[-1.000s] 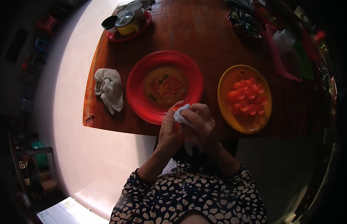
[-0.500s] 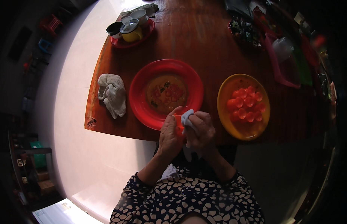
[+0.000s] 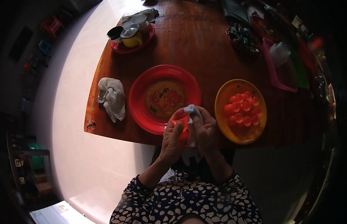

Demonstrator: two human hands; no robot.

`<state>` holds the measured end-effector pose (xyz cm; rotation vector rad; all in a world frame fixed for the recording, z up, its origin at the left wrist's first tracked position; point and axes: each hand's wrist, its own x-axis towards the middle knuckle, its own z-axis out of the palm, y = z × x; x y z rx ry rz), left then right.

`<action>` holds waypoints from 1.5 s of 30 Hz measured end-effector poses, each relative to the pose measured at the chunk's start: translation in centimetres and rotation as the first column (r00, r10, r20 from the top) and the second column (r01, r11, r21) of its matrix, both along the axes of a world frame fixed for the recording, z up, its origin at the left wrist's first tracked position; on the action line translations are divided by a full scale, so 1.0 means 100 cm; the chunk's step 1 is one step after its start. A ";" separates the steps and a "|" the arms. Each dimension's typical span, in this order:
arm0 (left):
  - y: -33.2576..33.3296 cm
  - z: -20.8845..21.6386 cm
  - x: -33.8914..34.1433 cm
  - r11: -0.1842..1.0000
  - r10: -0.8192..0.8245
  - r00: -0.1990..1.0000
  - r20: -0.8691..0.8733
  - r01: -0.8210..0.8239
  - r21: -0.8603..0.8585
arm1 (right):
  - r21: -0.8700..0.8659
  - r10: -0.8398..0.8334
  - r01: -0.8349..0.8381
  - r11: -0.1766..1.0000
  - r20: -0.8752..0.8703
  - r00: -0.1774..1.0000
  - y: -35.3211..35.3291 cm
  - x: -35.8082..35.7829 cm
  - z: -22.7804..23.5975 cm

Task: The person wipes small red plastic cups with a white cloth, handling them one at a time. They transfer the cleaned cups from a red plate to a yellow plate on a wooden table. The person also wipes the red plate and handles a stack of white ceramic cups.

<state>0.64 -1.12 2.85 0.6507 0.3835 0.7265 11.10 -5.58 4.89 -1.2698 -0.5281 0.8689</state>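
Note:
Just over the near rim of the red basin (image 3: 138, 87), my two hands work close together. My left hand (image 3: 171, 140) is wrapped round a small orange-red cup (image 3: 180, 118) with a round mouth. My right hand (image 3: 205, 131) pinches a white cloth (image 3: 191, 110) against the cup's right side; part of the cloth hangs below the fingers. In the basin are shallow water, several red cups (image 3: 172, 99) and dark bits of leaf. To the right, a yellow oval tray (image 3: 239, 136) holds several more small orange-red cups (image 3: 245, 107).
A crumpled whitish towel (image 3: 113, 99) lies at the table's left edge. Farther back, a red tray (image 3: 149, 37) carries several mugs, one a yellow lidded mug (image 3: 131, 36). A pink basket (image 3: 272, 71) and a dark heap of small packets (image 3: 241, 39) stand at the right.
My left fingers, stretched out before, now curl round the cup with the thumb on its near side. The cloth sits at the cup's rim. The whole view has shifted slightly.

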 end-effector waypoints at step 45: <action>0.020 -0.024 -0.021 0.967 0.045 0.986 -0.162 -0.002 0.254 | 0.120 0.250 -0.225 0.967 -0.269 0.930 -0.023 0.018 -0.021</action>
